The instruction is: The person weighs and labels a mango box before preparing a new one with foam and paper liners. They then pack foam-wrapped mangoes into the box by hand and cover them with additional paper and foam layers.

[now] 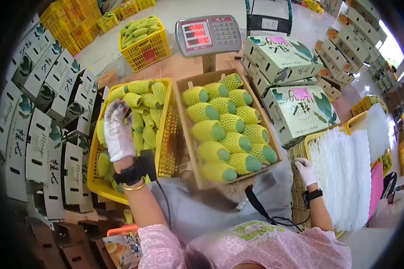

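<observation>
Pink sleeves (256,246) fill the lower frame. Left hand (117,134), gloved, reaches forward into the yellow crate (166,134) at centre left, fingers curled onto a net-sleeved mango (132,99); whether the grip has closed cannot be told. Lift each fruit by its body, keeping the foam net seated. Right hand (306,171), gloved and loosely open, rests on the white foam-net stack (345,175) at right. Cardboard box (184,130) at centre holds mangoes in rows.

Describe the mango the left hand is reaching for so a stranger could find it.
Start at the grey digital scale, then drop left to the yellow plastic crate. The gloved left hand touches a yellow-netted green mango near the far rim, the one directly under its fingertips.
</observation>
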Demonstrator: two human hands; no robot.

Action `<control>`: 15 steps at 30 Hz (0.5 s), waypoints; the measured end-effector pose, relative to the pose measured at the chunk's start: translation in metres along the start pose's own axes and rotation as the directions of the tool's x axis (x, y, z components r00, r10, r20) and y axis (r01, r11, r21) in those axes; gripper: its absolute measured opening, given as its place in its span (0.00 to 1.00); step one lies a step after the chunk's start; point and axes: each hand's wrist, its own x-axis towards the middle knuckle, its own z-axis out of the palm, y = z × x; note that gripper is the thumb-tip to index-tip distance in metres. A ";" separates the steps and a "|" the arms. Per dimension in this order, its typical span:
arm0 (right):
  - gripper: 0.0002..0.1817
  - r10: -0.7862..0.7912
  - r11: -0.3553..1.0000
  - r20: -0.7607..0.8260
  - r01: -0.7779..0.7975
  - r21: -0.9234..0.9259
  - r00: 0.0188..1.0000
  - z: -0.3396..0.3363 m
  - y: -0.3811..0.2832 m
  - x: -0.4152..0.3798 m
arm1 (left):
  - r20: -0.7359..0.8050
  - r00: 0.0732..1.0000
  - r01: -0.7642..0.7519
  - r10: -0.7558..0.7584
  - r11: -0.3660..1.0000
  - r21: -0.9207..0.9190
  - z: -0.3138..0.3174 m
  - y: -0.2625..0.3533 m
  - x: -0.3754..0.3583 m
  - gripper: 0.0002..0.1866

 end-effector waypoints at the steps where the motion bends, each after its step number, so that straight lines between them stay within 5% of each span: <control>1: 0.11 0.033 0.999 0.017 -0.034 0.037 0.999 -0.005 0.000 -0.003 | -0.041 0.999 0.032 -0.029 0.997 0.068 0.000 0.002 -0.009 0.13; 4: 0.12 -0.042 0.991 0.008 0.040 0.126 0.999 -0.006 -0.009 0.014 | 0.091 0.993 0.031 -0.071 0.925 0.379 -0.016 -0.011 -0.018 0.10; 5: 0.12 -0.043 0.989 0.015 0.040 0.140 0.999 -0.005 -0.021 0.022 | 0.177 0.984 -0.071 -0.031 0.836 0.543 -0.014 -0.012 -0.016 0.11; 9: 0.13 -0.241 0.966 -0.013 0.241 0.088 0.970 -0.007 -0.100 0.051 | 0.413 0.910 -0.226 -0.038 0.790 0.571 0.016 -0.005 0.024 0.15; 11: 0.13 -0.373 0.922 0.055 0.364 0.131 0.926 -0.008 -0.135 0.073 | 0.712 0.686 -0.650 -0.152 0.314 0.693 0.046 0.019 0.041 0.15; 15: 0.11 -0.486 0.855 0.265 0.516 -0.051 0.833 -0.001 -0.241 0.087 | 0.621 0.631 -0.717 -0.465 -0.043 0.696 0.099 0.029 0.075 0.22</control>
